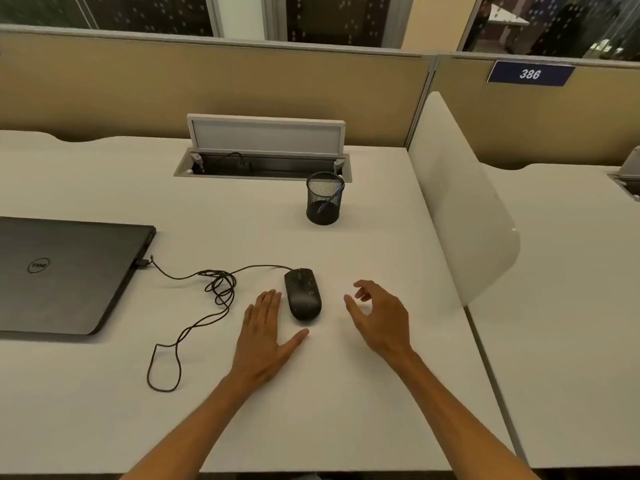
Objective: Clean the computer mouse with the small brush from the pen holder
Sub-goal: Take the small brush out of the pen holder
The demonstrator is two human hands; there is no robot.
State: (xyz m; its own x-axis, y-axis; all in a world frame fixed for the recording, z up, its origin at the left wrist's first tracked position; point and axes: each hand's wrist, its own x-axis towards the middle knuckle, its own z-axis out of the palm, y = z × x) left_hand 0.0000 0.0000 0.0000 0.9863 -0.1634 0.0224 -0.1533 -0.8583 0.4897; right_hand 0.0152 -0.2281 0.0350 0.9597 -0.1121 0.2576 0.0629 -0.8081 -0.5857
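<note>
A black wired mouse [302, 293] lies on the white desk [104, 393], speckled with light dust on its front half. My left hand [265, 336] rests flat on the desk just left of the mouse, fingers together, thumb spread below it. My right hand [379, 315] hovers to the right of the mouse, fingers loosely curled and apart, holding nothing. A black mesh pen holder [324, 198] stands farther back; a thin blue-handled item [333, 197] leans inside it.
A closed dark laptop [62, 275] lies at the left, with the mouse cable [194, 306] looping from it across the desk. An open cable hatch [263, 161] sits at the back. A white divider panel [460, 199] borders the right side.
</note>
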